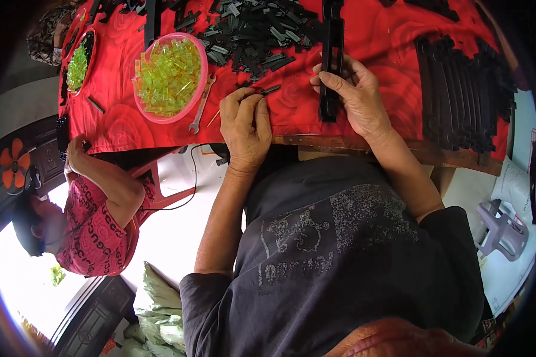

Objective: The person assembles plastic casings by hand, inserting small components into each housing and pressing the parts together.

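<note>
Black bar is sitting over red cloth, right hand pinching it near the close end. Probably light, stiff, slick; sides are offering best hold. Left hand is curling by small strip; can't tell if gripping.

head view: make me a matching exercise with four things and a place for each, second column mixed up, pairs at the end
Things:
1. wrench
2. yellow-green pieces
3. long black part
4. fan

Places:
A. held in the right hand
B. near the picture's left edge, beyond the table
C. on the red cloth, beside the large pink bowl
D. heaped inside the large pink bowl

Pairs: 1-C, 2-D, 3-A, 4-B
</note>
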Tool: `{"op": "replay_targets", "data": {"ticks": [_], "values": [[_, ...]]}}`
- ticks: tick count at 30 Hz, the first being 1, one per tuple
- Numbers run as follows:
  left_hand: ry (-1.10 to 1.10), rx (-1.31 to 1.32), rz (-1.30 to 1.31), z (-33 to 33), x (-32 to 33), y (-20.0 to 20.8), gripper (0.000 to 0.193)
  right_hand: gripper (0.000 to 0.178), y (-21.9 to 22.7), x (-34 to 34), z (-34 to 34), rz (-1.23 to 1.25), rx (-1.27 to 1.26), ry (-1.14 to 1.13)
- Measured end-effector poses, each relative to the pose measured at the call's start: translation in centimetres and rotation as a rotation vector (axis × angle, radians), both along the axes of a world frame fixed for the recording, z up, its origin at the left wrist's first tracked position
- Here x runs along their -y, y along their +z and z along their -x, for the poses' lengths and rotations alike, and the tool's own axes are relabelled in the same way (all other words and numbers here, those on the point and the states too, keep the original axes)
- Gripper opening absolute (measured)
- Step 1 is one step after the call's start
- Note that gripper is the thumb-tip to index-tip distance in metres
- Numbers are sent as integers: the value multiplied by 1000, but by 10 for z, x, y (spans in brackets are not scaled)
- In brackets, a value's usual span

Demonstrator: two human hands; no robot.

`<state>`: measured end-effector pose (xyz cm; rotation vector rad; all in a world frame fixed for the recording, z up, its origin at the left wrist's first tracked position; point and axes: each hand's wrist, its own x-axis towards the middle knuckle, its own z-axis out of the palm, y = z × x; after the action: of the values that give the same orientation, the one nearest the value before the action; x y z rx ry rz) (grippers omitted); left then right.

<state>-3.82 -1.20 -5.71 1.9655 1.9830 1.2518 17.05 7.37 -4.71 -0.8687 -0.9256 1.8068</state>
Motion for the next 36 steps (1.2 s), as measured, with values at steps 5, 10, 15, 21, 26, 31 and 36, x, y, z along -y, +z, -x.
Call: {"op": "replay_targets", "data": {"ticks": [5, 10, 15, 21, 26, 31, 36], "values": [[-15, -32, -4, 2, -1, 2, 12, 31, -2, 1, 1, -9, -20, -21], [-30, 15, 18, -1, -7, 26, 17, 34, -5, 1, -3, -55, -11, -55], [118, -28, -9, 29, -31, 58, 14, 32, -10, 1, -5, -105, 39, -40], [357, -321, 144, 86, -58, 52, 17, 28, -12, 1, -5, -102, 44, 14], [395, -405, 367, 88, -70, 58, 24, 27, -13, 1, -3, -114, 30, -12], [368, -443, 477, 96, -76, 67, 27, 28, -12, 1, -3, -129, 34, -18], [340, -408, 466, 99, -72, 64, 26, 31, -16, -3, -9, -71, -76, 51]]}}
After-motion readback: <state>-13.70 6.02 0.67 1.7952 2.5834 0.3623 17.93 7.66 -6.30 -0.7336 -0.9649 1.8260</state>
